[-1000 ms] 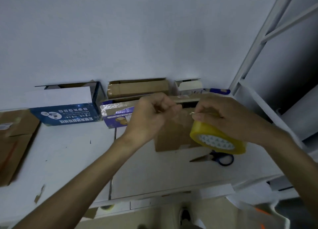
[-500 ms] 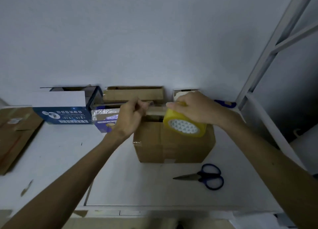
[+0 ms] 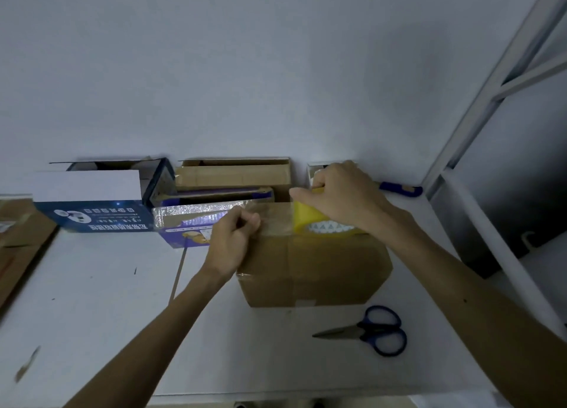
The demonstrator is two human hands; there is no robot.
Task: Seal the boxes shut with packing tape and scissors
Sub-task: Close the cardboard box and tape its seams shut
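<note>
Tape (image 3: 274, 220) stretched across the box (image 3: 322, 269)
Your left hand (image 3: 233, 239) pinches its end; your right hand (image 3: 343, 196) grips the roll (image 3: 306, 220).

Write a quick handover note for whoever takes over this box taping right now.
Left grip pinches the tape strip at the top left edge of the brown box.
Right grip holds the yellow tape roll on the box top.
Scissors lie on the table before the box.
Done: strip pulled out.
Left: press down, cut; boxes at the back stand open.
</note>
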